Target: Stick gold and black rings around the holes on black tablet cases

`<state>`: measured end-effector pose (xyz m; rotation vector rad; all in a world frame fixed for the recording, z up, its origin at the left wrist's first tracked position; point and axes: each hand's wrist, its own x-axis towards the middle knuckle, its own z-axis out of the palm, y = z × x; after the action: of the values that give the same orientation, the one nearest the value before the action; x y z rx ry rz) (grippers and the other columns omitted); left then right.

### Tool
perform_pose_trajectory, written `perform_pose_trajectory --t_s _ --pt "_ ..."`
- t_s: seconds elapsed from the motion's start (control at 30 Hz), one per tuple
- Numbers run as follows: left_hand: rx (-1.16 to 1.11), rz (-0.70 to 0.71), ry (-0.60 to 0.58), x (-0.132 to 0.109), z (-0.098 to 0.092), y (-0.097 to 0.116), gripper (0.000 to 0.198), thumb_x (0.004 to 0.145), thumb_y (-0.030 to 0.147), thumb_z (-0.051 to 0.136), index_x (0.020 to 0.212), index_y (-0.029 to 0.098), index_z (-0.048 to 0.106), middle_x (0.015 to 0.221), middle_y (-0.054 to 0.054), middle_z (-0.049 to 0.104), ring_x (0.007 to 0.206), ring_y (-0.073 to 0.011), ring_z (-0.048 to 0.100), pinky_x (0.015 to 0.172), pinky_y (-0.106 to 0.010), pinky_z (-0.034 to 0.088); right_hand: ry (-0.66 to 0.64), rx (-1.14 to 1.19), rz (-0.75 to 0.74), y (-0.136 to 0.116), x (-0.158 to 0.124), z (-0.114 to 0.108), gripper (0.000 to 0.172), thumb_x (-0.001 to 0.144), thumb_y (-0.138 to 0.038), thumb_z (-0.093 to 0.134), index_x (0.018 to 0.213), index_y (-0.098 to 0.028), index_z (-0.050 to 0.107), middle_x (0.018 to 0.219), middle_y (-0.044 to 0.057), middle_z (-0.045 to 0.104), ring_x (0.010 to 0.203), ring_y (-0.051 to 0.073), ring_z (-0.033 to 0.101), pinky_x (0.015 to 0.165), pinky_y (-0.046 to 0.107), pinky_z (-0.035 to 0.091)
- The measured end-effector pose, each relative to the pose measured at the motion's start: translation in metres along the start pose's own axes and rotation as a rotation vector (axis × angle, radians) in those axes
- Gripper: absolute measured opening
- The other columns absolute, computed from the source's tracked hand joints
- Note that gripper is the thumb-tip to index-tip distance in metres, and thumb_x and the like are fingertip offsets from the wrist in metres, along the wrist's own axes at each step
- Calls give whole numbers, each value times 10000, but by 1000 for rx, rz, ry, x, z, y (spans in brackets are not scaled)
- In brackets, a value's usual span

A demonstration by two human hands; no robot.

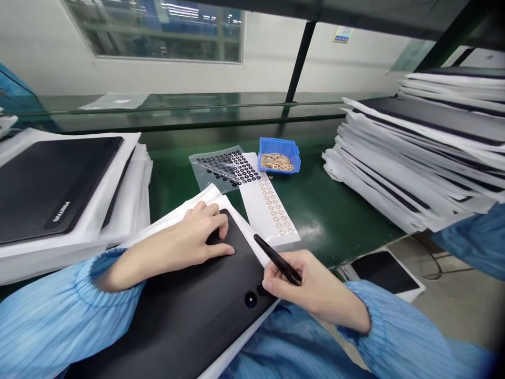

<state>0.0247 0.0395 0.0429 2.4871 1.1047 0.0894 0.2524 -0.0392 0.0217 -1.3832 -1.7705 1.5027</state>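
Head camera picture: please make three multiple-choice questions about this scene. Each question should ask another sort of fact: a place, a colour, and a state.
1. Where is the blue bin?
A. On the floor
B. On the green bench
C. On the paper stack

2. What colour are the rings in the blue bin?
A. Black
B. White
C. Gold

3. What does the right hand hold?
A. Nothing
B. A black pen
C. A white sheet

Answers:
1. B, the blue bin stands on the green bench.
2. C, the rings look gold.
3. B, the black pen lies between the fingers.
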Motion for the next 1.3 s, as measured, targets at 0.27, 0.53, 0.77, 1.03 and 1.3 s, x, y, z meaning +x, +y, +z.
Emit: perform_pose_trajectory --t_s 0.27,0.53,0.77,1.03,1.3 --pt "-15 -5 -15 1 0 0 306 833 507 547 792 208 504 900 -24 489 884 -227 429 778 -343 356 84 -115 -26 -2 -5 7 148 759 -179 546 620 -165 495 545 -52 422 507 74 374 470 189 307" --pt "-19 23 35 3 1 -3 338 813 546 540 766 212 520 858 -22 505 846 -219 448 749 -330 366 20 -36 -22 0 -1 5 175 759 -187 572 627 -180 457 556 -49 442 513 84 393 483 201 330" --pt "60 -115 294 12 6 -18 337 822 527 491 894 198 482 889 -50 512 886 -249 460 757 -362 405 -2 45 -20 6 6 0 247 728 -238 672 680 -185 436 611 -63 443 545 80 400 515 204 340" --pt "104 -379 366 19 9 -26 467 806 546 434 1049 157 516 1019 -110 513 1004 -300 468 890 -458 390 236 -145 -103 20 15 -18 187 872 -342 502 796 -174 531 653 -22 522 607 131 512 608 257 394" --pt "140 -458 404 18 5 -39 510 796 556 431 1097 151 502 1019 -114 518 978 -301 519 834 -433 434 50 -220 -91 17 6 -15 326 862 -388 498 624 -178 424 600 -40 380 558 99 360 513 237 284"
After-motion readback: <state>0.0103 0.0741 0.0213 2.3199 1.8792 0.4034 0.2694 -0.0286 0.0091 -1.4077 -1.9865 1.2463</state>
